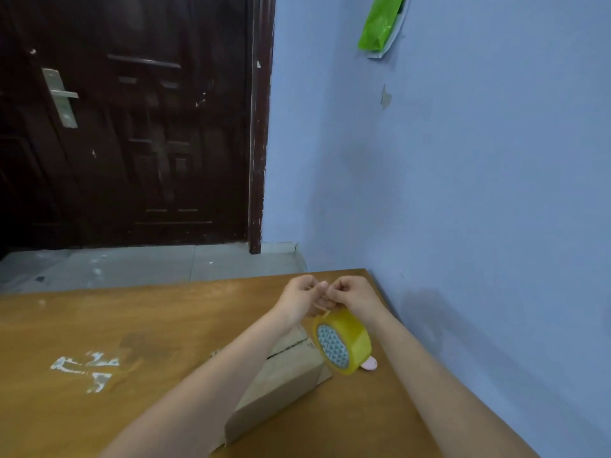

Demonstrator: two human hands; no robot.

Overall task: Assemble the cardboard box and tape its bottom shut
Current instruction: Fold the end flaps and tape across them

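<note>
Both my hands pinch the tape end: left hand (pixel 299 297), right hand (pixel 352 294). Tape roll (pixel 342 342) dangles above the box (pixel 281 375) on the surface (pixel 132 325). Risk: strip folds onto itself, or roll swings and seam goes crooked.

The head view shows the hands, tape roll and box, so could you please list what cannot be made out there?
- Tape end: hidden between the fingers of the left hand and right hand above the tape roll.
- Cardboard box: the left forearm covers much of it; its seam shows no discernible tape.
- Pink object: mostly behind the roll, unidentifiable.
</note>
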